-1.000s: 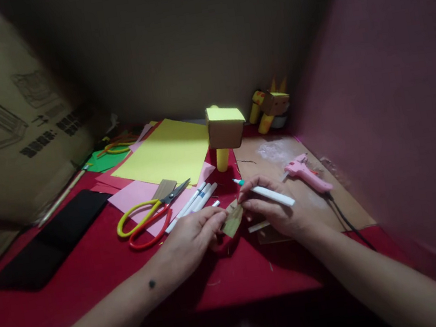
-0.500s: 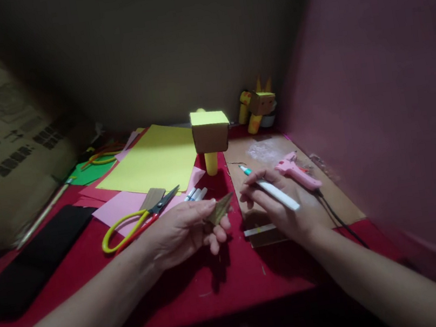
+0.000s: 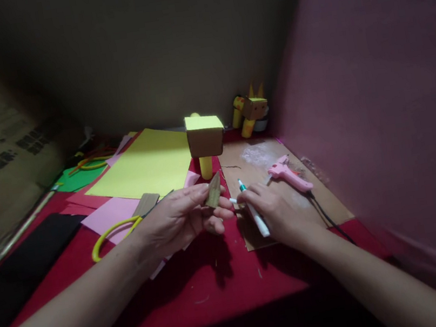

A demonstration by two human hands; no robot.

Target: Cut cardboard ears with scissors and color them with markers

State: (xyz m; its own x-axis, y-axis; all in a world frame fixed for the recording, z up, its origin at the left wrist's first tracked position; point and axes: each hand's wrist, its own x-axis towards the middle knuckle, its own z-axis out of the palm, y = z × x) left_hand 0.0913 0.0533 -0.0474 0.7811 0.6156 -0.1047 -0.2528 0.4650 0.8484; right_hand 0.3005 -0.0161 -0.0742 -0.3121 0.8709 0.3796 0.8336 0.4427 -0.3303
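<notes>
Between the thumb and fingers of my left hand (image 3: 186,212) is a small pointed piece of cardboard (image 3: 214,190), its tip upward. My right hand (image 3: 276,212) grips a white marker (image 3: 258,217) with a green band near its top end, and a second white stick-like thing (image 3: 233,201) shows by those fingers, partly hidden. Just beyond both hands stands a cardboard box shape (image 3: 205,142) with a yellow top, raised on a yellow tube (image 3: 206,168). Scissors with yellow handles (image 3: 115,230) lie partly covered by my left hand.
A pink glue gun (image 3: 288,172) with a black cord rests on a cardboard sheet (image 3: 320,192) at right. Yellow paper (image 3: 140,164) and pink paper (image 3: 107,218) spread at left, near a black flat object (image 3: 29,268). A cardboard animal figure (image 3: 253,108) stands at the back.
The cardboard piece has turned from pointing right to pointing up. My right hand has moved slightly left and lower, and its marker now stands steeper. The whole view has shifted a little.
</notes>
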